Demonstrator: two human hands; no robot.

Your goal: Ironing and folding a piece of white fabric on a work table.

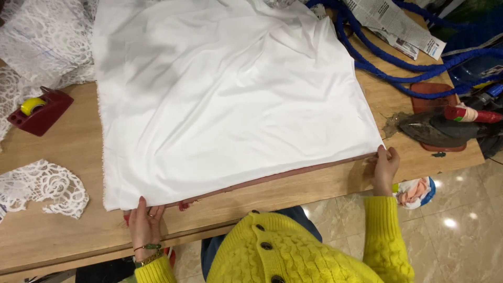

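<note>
A large white cloth (230, 99) lies spread flat on a wooden table (63, 220), over a thin red fabric layer (293, 173) whose edge peeks out along the near side. My left hand (145, 225) presses on the cloth's near left corner, fingers flat. My right hand (385, 169) pinches the near right corner of the cloth at the table's edge. Yellow knitted sleeves cover both my arms.
A dark red tape dispenser (39, 111) sits at the left, with white lace pieces (44, 189) near it and more lace (42, 39) behind. At the right lie a blue rope (398, 65), newspaper (393, 23) and an old iron (437, 131) on a red mat.
</note>
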